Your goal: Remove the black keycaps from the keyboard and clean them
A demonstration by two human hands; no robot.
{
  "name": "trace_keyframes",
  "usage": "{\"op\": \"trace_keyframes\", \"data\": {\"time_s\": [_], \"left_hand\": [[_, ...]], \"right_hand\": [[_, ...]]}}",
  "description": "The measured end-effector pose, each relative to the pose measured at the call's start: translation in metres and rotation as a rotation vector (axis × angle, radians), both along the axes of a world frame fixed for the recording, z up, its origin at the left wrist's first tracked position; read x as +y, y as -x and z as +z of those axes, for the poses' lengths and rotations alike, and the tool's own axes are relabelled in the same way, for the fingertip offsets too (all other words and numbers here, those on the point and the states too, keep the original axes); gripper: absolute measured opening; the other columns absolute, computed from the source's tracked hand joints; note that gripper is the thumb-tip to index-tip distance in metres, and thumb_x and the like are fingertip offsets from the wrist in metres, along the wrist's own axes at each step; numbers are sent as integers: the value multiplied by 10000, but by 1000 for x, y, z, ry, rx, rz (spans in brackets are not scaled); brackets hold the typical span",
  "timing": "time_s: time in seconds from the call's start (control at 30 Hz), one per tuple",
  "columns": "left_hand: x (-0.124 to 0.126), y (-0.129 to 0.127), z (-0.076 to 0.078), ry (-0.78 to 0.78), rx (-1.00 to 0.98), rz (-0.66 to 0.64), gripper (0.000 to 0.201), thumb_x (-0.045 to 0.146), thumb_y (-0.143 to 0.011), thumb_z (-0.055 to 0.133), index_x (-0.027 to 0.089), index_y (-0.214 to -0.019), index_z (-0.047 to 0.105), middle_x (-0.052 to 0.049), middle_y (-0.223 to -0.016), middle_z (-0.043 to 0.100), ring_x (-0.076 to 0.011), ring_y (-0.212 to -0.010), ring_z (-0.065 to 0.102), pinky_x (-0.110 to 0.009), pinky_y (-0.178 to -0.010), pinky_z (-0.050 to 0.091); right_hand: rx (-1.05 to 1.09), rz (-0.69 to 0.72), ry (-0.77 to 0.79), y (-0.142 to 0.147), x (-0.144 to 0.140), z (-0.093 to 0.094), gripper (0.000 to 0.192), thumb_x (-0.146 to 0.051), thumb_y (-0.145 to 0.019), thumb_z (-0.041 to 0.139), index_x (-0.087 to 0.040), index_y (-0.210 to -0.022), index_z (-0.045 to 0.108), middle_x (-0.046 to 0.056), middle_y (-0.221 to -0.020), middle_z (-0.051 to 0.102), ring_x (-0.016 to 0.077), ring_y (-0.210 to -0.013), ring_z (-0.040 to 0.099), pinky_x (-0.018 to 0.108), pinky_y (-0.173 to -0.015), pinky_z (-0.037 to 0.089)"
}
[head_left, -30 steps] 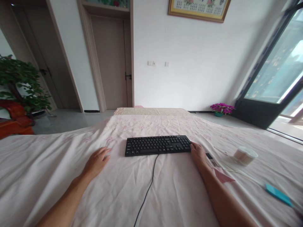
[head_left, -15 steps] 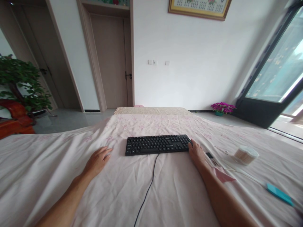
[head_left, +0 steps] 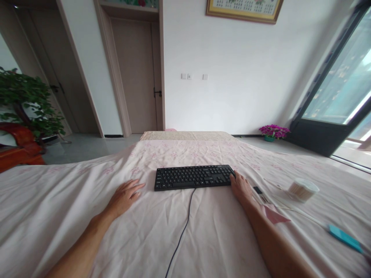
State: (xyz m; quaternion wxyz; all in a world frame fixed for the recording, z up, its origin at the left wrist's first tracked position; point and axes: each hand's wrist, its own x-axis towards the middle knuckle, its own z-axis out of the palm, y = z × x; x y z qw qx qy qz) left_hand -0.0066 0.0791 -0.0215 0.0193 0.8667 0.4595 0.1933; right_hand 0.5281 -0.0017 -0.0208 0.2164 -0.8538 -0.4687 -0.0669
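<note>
Since the earlier frame, the left hand [head_left: 124,197] has shifted toward the black keyboard [head_left: 194,177], while the right hand stays at its opposite end. Bare pink floral cloth [head_left: 218,231] extends in front of and behind the keyboard; its far edge lies well beyond. Along the right forearm, room is narrower: a small black object [head_left: 257,190] and a pink piece [head_left: 274,214] lie just beside it, and a turquoise object [head_left: 345,237] lies farther right. Of the containers, a round clear tub [head_left: 304,190] stands upright on the cloth, holding many thin pale sticks; a green pot [head_left: 269,138] on the floor holds purple flowers. Keyboard position: between the hands, its black cable [head_left: 185,227] running toward the near edge of view. Left fingers are extended and apart, near its left end without touching. Right hand [head_left: 241,188]: thumb on the right end, other fingers along that edge; whether they grip cannot be told.
</note>
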Motion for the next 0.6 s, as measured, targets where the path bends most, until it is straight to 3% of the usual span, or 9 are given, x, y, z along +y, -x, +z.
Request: {"op": "trace_keyframes", "data": {"time_s": [0.23,0.4,0.6], "left_hand": [[-6,-25,-6,-27,-72,105,403,253,-892,381,229,-1236,592,-80,-1353,518,-224,-1254,460,-409,-1070,339],[-5,-60,10,-5,-102,152,375,297,-903,363,176,-1110,651,-120,-1211,614,-233,-1155,535,-399,-1015,372],[21,-98,24,122,-126,195,362,306,-889,359,151,-845,685,-160,-864,689,-299,-990,605,-429,-856,431]], "right_hand": [[26,3,-4,1,-2,3,571,-458,-923,299,-141,-1386,406,157,-1298,539,291,-1197,485,395,-997,333],[70,31,-21,5,-6,11,589,-515,-906,304,-175,-1367,438,143,-1297,538,287,-1205,478,399,-998,338],[121,87,-84,12,-10,19,557,-501,-893,343,-200,-1345,466,126,-1265,570,267,-1167,517,384,-957,383]]}}
